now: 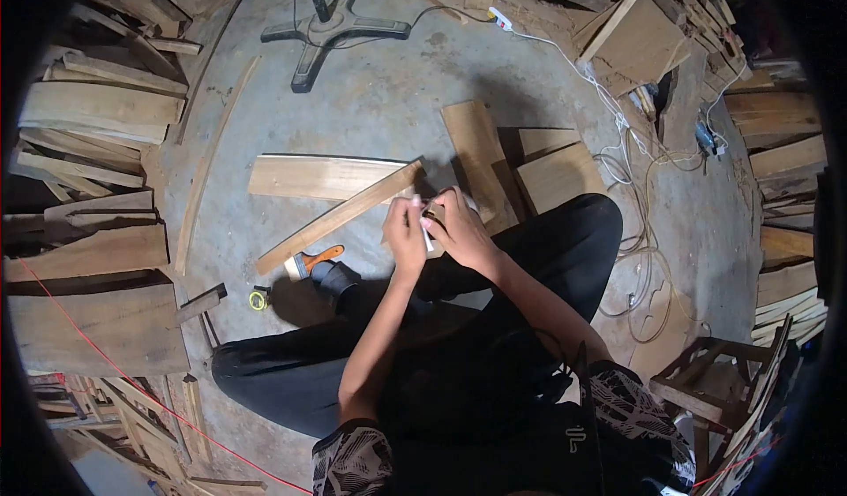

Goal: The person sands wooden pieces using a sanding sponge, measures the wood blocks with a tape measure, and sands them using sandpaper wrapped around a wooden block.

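My left hand point(407, 231) and my right hand point(459, 230) are close together above my lap, fingers closed. Between them is a small white strip point(429, 242), whose upper part the fingers hide. Something small and dark shows at my right fingers, too small to name. Just beyond my hands, a narrow wooden strip point(340, 218) lies slanted over the end of a wide board point(309, 176). To the right lies another plank point(479, 156). A brush with an orange handle point(325, 256) rests on the floor left of my left hand.
A round yellow-rimmed item point(258, 300) lies on the floor at the left. A black stand base point(326, 30) is ahead. Cables point(640, 170) run down the right side, near a wooden stool point(706, 390). Wood stacks point(97, 249) line both sides.
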{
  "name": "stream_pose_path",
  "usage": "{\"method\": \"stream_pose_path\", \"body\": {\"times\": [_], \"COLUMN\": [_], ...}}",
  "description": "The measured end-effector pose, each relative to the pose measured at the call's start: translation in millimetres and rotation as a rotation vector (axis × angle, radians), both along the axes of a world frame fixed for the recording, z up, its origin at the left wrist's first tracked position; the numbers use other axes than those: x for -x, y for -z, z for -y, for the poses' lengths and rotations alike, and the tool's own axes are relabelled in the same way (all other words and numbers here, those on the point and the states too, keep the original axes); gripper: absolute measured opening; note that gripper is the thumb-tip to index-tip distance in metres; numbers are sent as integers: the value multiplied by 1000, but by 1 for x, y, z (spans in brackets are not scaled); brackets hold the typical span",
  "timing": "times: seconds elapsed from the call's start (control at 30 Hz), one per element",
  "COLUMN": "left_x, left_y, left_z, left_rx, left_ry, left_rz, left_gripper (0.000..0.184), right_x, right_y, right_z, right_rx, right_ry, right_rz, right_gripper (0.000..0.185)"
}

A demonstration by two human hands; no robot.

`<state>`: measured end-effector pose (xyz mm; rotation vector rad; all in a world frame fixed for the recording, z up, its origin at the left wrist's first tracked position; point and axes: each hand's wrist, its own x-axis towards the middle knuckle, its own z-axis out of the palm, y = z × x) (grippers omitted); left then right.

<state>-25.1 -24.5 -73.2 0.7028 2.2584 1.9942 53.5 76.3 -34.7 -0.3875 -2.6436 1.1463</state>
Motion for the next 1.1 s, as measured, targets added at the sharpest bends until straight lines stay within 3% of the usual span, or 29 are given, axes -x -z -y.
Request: {"method": "stream_pose_path", "body": {"times": [0.07,0.17,0.27,0.5,0.57,0.67,0.83,0.93,1.0,1.1], "left_x": [5,11,12,-9,3,14,-8,0,6,14], "left_y": [-3,31,35,22,35,87,42,49,67,86], "left_z": [2,1,1,-5,2,11,0,4,8,8], "left_rx": [85,-14,-50,-98,-43,-5,-189,-80,-43,-134], "left_ry": [16,48,29,-32,-7,-36,-39,9,-21,-114], "left_rz": [-126,-51,23,63,-81,100,79,-96,-18,164], "left_gripper": [39,46,54,50,50,51,50,54,54,57], "right_x": [-1,-1,0,-6,-3,0,-4,-7,-7,-11], "right_y": [0,2,-1,6,12,-2,8,3,-3,-39], "right_z": [2,1,1,5,5,12,9,15,17,21], "right_rx": [1,-22,-43,28,-1,24,109,110,42,152], "right_ry": [2,-6,-19,-55,-30,-39,-7,22,15,81], "right_rz": [-5,-9,-8,-26,-117,-6,53,-38,-192,-233], "right_gripper": [42,46,48,51,52,57,55,52,46,33]}}
